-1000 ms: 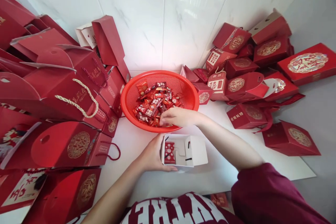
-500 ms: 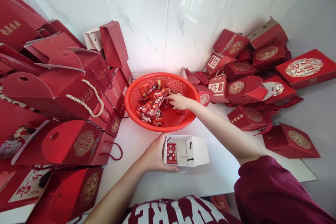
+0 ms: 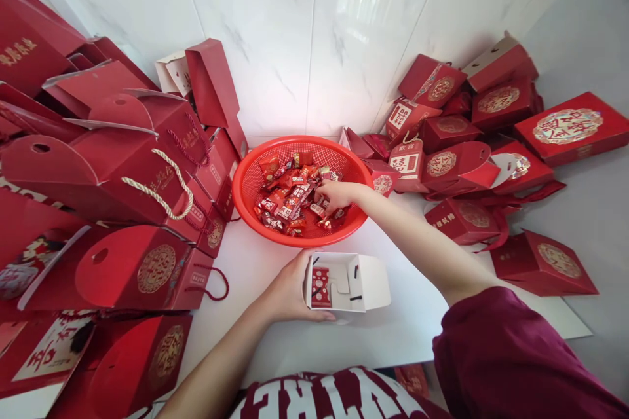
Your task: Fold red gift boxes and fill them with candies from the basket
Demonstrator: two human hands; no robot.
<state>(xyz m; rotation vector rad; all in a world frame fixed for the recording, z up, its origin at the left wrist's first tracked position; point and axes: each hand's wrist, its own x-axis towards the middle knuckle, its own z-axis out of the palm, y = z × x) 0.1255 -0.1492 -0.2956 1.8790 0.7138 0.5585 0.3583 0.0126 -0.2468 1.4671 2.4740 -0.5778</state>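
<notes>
By the wall (image 3: 260, 46), the right hand (image 3: 335, 197) is resting half-curled inside a basket (image 3: 295, 240), its hold unclear; before it on the table (image 3: 354, 344), the left hand (image 3: 291, 289) is gripping a box (image 3: 346, 281).

Open white-lined box (image 3: 348, 284) near red basket (image 3: 295, 241)

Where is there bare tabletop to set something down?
White tabletop shows bare between the left-side red boxes, basket and left hand; also right of the white box, nearside of the right forearm. Crowded: both flanks, with right-side red boxes too, and the basket, where candies surround the right hand.
</notes>
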